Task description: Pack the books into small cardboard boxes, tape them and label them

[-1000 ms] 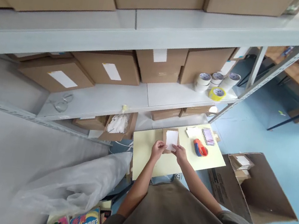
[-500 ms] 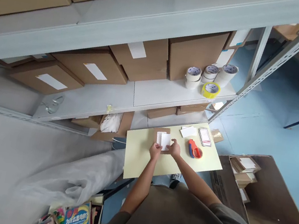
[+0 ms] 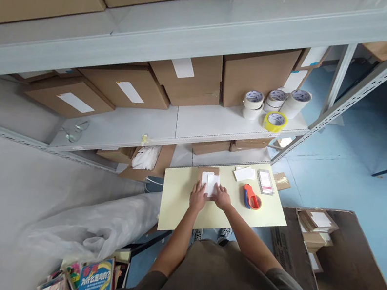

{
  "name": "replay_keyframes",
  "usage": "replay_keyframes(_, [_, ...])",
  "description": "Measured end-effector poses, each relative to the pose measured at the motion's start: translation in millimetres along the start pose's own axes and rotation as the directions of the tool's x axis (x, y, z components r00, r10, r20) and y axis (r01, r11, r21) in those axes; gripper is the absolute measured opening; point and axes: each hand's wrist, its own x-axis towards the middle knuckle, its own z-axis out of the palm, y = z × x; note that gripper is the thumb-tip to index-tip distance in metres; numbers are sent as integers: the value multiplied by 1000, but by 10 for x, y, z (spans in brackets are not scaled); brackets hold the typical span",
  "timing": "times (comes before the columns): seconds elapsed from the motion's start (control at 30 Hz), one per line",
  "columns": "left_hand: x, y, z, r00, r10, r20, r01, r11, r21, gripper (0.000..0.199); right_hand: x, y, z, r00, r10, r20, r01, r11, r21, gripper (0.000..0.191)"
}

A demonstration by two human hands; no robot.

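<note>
On the pale yellow table lies a small brown cardboard piece (image 3: pixel 206 170) with two white papers on it. My left hand (image 3: pixel 198 196) rests with spread fingers on the left white paper (image 3: pixel 204 178). The fingers of my right hand (image 3: pixel 222 197) are apart at the right edge of the other white paper (image 3: pixel 212 186). Neither hand grips anything. To the right are an orange and blue tape dispenser (image 3: pixel 250 196), some white slips (image 3: pixel 244 174) and a blurred-out item (image 3: pixel 265 182).
The yellow table (image 3: pixel 175 211) stands against a grey shelf (image 3: pixel 195 133) with cardboard boxes and tape rolls (image 3: pixel 275 121). An open carton (image 3: pixel 358 271) with packets is at the right. Plastic wrap (image 3: pixel 101 228) and books (image 3: pixel 96 282) lie at the left.
My left fingers have spread from a pinch and now lie flat on the paper. My right hand has lowered beside the right paper. The camera view has shifted slightly.
</note>
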Motion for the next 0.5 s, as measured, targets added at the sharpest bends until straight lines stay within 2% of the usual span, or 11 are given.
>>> replay_keyframes(0.1, [-20,-173,66,997,21,69,-8,983,-183,60,-4,29,105,1000,5,5,-5,998,69,83])
replay_keyframes(0.23, [32,-343,93,987,39,158,3,967,-256,69,-58,37,173,996,87,12,-87,977,195,92])
replay_keyframes(0.3, [47,-427,86,983,64,171,-13,958,-288,71,-104,0,190,991,133,11,-132,961,243,89])
replay_keyframes(0.37, [46,-539,54,986,95,139,-40,934,-355,70,-158,-76,216,988,151,-32,-137,954,268,83])
replay_keyframes(0.43, [42,-693,-23,988,99,120,-34,892,-451,69,-213,-189,264,988,129,-81,-100,951,293,76])
replay_keyframes(0.5, [50,-881,-152,991,55,121,18,844,-537,70,-262,-328,338,992,70,-108,-31,942,333,65])
